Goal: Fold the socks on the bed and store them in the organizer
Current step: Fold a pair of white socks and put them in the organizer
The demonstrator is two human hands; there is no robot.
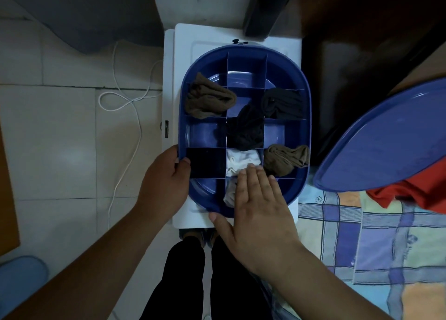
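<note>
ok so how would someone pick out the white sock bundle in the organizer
Start at the blue organizer on the white box. In its middle column, just past the right hand's fingertips, sits the white sock bundle. It is the only pale bundle; a black bundle lies beyond it, a brown one to its right.

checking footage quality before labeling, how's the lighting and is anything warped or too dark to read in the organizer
Head view: dim, bluish light; wide-angle lens bows the organizer rim and floor tiles. The dark compartment beside the left hand is too dark to read; the black socks lose detail. The right hand looks sharp.
</note>
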